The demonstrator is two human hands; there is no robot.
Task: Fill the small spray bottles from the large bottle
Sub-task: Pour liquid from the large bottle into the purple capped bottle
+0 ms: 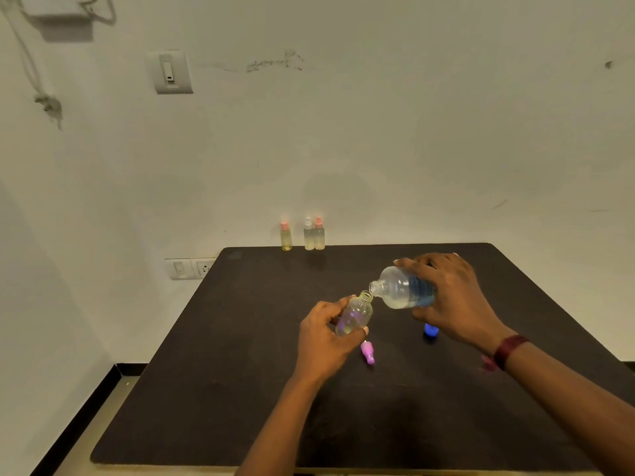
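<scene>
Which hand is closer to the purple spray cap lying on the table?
Left. The left hand, holding the small bottle, is just beside the purple spray cap; the right hand, tilting the large bottle, is farther off.

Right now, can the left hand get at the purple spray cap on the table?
Probably not yet. The purple spray cap lies bare just beside the left hand, but that hand grips the small bottle, mid-pour.
</scene>
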